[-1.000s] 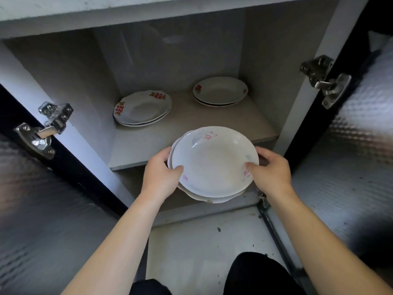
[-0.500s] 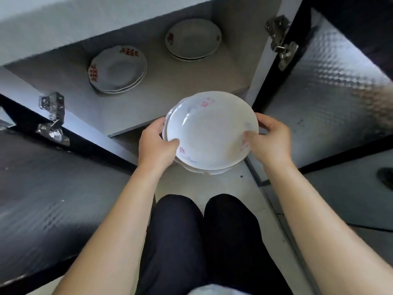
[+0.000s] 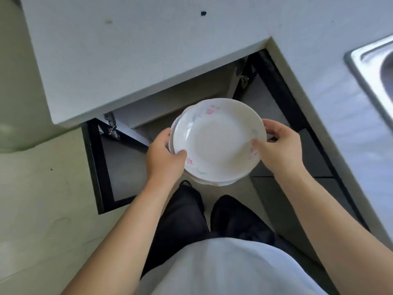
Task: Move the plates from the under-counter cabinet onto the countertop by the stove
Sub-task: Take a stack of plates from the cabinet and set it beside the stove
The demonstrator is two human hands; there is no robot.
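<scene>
A small stack of white plates [image 3: 217,143] with faint pink and blue flower marks is in the air in front of me, held level. My left hand [image 3: 163,156] grips the stack's left rim, thumb on top. My right hand [image 3: 278,145] grips the right rim the same way. The stack hangs below the pale countertop [image 3: 131,52], in front of the open under-counter cabinet [image 3: 187,107]. The cabinet's shelf and the other plates are hidden by the countertop edge.
Two dark cabinet doors stand open, one at the left [image 3: 114,165] and one at the right [image 3: 302,133]. A steel sink [image 3: 374,69] is set in the counter at the far right. Pale floor [image 3: 38,199] lies to the left. My legs are below.
I have risen from a crouch. The plates came up and out of the cabinet with both hands on them. The shelf with the other plates has dropped out of sight behind the countertop.
</scene>
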